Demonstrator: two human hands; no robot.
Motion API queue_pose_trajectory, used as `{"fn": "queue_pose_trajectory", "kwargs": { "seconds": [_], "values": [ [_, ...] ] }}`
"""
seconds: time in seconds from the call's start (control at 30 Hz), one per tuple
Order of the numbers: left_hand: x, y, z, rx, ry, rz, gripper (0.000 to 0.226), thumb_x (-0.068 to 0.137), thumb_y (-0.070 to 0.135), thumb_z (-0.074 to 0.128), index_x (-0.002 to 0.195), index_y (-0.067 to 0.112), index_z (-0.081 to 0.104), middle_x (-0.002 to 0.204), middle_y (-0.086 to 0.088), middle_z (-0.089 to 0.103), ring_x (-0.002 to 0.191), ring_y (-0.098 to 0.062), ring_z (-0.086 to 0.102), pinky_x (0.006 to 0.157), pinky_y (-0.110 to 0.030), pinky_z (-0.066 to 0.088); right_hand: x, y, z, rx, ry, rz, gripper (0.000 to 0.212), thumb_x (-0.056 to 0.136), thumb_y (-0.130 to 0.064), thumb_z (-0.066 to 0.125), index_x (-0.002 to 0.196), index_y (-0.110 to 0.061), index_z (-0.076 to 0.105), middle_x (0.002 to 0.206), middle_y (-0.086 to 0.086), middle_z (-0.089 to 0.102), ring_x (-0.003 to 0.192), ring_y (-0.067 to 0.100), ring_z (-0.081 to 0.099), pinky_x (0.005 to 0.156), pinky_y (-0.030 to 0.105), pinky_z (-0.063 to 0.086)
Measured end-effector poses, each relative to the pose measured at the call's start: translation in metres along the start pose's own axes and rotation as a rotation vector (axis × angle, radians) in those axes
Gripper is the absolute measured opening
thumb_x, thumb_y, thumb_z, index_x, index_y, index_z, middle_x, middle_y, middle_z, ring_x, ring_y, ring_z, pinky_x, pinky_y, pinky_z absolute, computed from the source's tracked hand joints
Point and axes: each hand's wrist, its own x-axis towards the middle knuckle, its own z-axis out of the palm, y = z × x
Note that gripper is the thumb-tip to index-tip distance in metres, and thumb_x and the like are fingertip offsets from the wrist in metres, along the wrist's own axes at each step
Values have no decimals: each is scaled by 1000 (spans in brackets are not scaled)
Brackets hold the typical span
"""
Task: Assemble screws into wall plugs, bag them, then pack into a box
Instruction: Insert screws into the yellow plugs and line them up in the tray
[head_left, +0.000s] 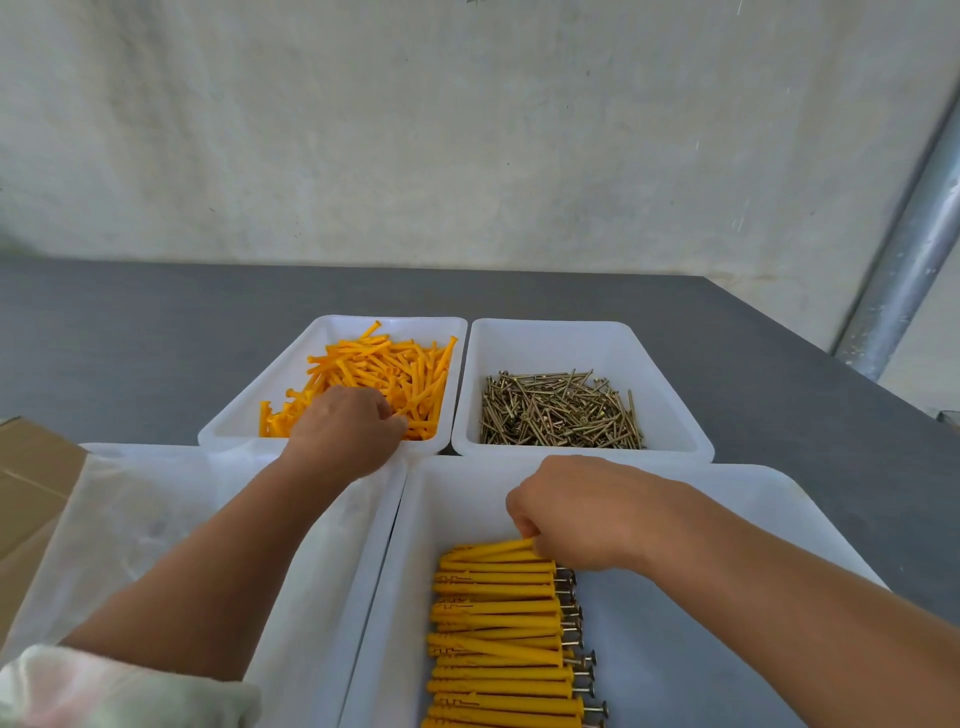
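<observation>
Loose orange wall plugs (387, 371) fill a white tray (332, 332) at the back left. My left hand (348, 428) reaches into that pile with its fingers curled down among the plugs; what they hold is hidden. Brass screws (558, 410) lie heaped in the white tray (561, 338) at the back right. A near right tray (769, 499) holds a row of assembled plugs with screws (504, 639). My right hand (576, 512) hovers over the top of that row, fingers curled round an assembled plug (493, 549).
A near left white tray (156, 457) holds clear plastic bags (119, 525). A cardboard box flap (31, 473) shows at the left edge. The trays stand on a dark grey table (156, 322) against a pale wall, with a metal pole (904, 260) at the right.
</observation>
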Motion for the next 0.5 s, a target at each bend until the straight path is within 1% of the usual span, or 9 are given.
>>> {"fn": "queue_pose_trajectory", "kwargs": {
  "seconds": [0.1,0.17,0.2,0.27,0.33,0.4,0.43,0.47,0.5],
  "values": [
    [2,-2,5,99,-110,5,34,99,45,39,82,21,56,98,-4,59,97,-24,53,87,-38,45,-1,1,-1,6,3,-19,23,93,-16,54,114,-16,65,109,7,61,90,19,56,56,25,35],
    [3,-4,7,125,-140,3,39,100,47,33,82,20,55,95,-2,55,100,-25,53,90,-39,44,-3,5,-5,20,40,-40,24,94,-22,55,115,-18,66,108,5,63,89,17,57,55,23,34],
    [3,-4,8,129,-153,0,44,100,49,31,81,18,56,94,-2,56,98,-24,54,89,-38,44,-4,8,-9,45,80,-45,22,93,-27,56,111,-20,68,104,2,64,86,15,58,54,21,34],
    [3,-4,9,128,-171,-2,49,101,50,28,78,18,57,94,-5,60,95,-24,55,88,-38,45,-5,15,-17,144,194,-29,19,93,-38,56,94,-25,70,88,-8,66,78,10,59,56,20,39],
    [2,-3,9,150,-170,9,49,101,51,27,85,19,59,100,-7,62,98,-25,55,90,-40,46,0,27,-22,217,369,37,26,92,-45,54,79,-25,64,72,-10,62,69,5,55,56,22,39],
    [1,-2,8,186,-162,39,47,102,50,25,96,20,61,108,-7,62,105,-26,55,92,-41,45,6,41,-21,257,524,143,37,93,-50,49,69,-23,57,64,-7,57,63,6,50,53,26,36],
    [0,-2,8,199,-162,46,48,102,50,24,99,20,62,110,-7,62,107,-26,54,93,-41,45,9,48,-17,280,553,195,42,94,-52,46,65,-23,53,63,-6,54,62,8,48,52,28,33],
    [0,-2,9,206,-170,45,50,101,52,22,97,20,62,110,-7,62,108,-27,54,93,-41,44,11,54,-11,294,536,236,45,96,-54,42,63,-23,49,63,-6,52,63,9,46,52,28,31],
    [0,-2,9,208,-182,40,52,101,54,21,93,20,61,109,-7,62,108,-27,55,94,-42,44,13,60,-5,300,481,266,49,97,-56,38,63,-23,46,64,-6,51,64,11,47,53,28,31]
  ]
}}
